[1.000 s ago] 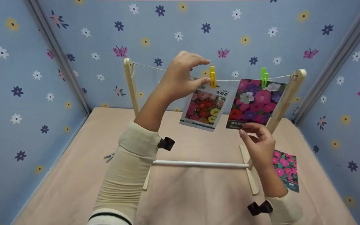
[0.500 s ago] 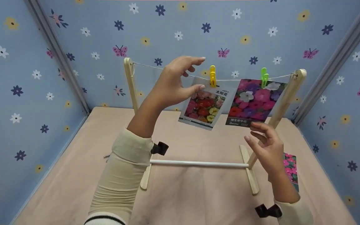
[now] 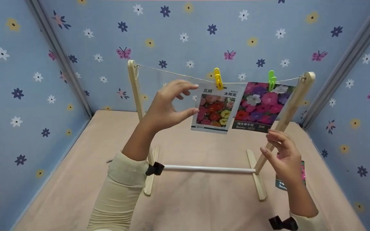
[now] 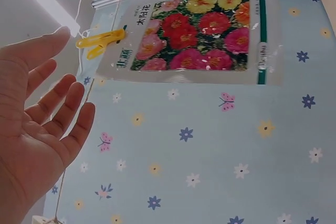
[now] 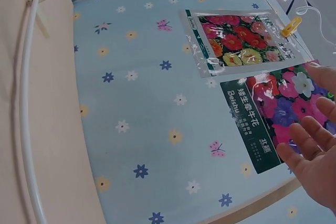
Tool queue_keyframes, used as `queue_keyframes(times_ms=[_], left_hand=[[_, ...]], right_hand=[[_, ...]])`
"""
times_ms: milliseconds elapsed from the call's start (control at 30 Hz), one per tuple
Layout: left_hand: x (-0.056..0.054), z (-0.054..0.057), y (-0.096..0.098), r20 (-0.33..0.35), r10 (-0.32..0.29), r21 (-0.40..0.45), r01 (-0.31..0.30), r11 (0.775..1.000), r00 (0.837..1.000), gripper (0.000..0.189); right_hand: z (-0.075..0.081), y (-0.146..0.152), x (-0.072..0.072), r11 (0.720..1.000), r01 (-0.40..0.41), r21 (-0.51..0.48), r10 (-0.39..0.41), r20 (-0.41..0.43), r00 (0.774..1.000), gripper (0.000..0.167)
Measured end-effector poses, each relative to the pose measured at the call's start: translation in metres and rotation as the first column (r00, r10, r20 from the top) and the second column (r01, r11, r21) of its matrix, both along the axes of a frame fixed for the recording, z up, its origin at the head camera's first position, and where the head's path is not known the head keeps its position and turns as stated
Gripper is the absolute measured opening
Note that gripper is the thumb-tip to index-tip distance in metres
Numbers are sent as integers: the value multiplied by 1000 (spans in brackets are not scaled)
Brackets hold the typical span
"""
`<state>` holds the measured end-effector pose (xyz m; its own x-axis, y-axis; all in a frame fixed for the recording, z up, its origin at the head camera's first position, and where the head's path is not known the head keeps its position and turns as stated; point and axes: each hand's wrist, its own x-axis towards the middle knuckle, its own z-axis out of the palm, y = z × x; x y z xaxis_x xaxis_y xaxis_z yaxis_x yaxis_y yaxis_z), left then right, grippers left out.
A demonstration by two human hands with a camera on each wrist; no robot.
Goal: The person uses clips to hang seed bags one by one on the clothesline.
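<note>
A white-bordered flower seed packet (image 3: 215,109) hangs from a string (image 3: 172,72) by a yellow clothespin (image 3: 218,79). To its right, a dark-banded seed packet (image 3: 259,104) hangs from a green clothespin (image 3: 271,80). My left hand (image 3: 169,106) is beside the white packet's left edge, thumb and fingers spread; the left wrist view shows this hand (image 4: 39,114) apart from the packet and holding nothing. Below the dark packet's lower right corner is my right hand (image 3: 284,160), fingers loosely bent and nothing gripped. Whether its fingertips touch that packet, I cannot tell.
The string runs between a left wooden post (image 3: 133,86) and a right wooden post (image 3: 295,99). A white rod (image 3: 207,168) joins their feet low down. Another seed packet (image 3: 280,184) lies on the pink-covered table (image 3: 204,205), partly behind my right hand. Patterned panels stand around.
My left hand has moved down and left, away from the yellow clothespin. My right hand has drawn down and right. The white packet has turned to hang straighter, and its clothespin now tilts.
</note>
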<state>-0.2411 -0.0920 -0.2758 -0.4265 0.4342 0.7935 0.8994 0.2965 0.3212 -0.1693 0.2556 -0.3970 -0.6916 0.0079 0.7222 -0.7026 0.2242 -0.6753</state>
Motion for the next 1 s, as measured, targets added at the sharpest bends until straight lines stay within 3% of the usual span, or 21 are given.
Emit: queue_keyframes(times_ms=[233,467,633,767,867,1000], left_hand=[[6,-16,-9,17,6,12,-6,1000,1000,49],[12,-37,-18,46,7,16,-8,1000,999,48],[19,-53,-28,73,26,14,-27,1000,997,48],[25,-66,-38,101,60,23,-63,998,993,47],[28,-75,-46,117,77,42,-83,996,990,46],[32,-87,-56,125,103,55,-111,992,987,45]], right_hand=[[6,1,11,996,56,72,-54,-25,998,50],[-7,16,13,986,111,128,-109,-30,994,56],[2,15,26,986,103,134,-100,-28,995,53],[5,18,34,974,149,169,-151,4,988,50],[1,26,36,965,184,188,-192,25,981,50],[-15,42,32,953,221,206,-235,46,971,53]])
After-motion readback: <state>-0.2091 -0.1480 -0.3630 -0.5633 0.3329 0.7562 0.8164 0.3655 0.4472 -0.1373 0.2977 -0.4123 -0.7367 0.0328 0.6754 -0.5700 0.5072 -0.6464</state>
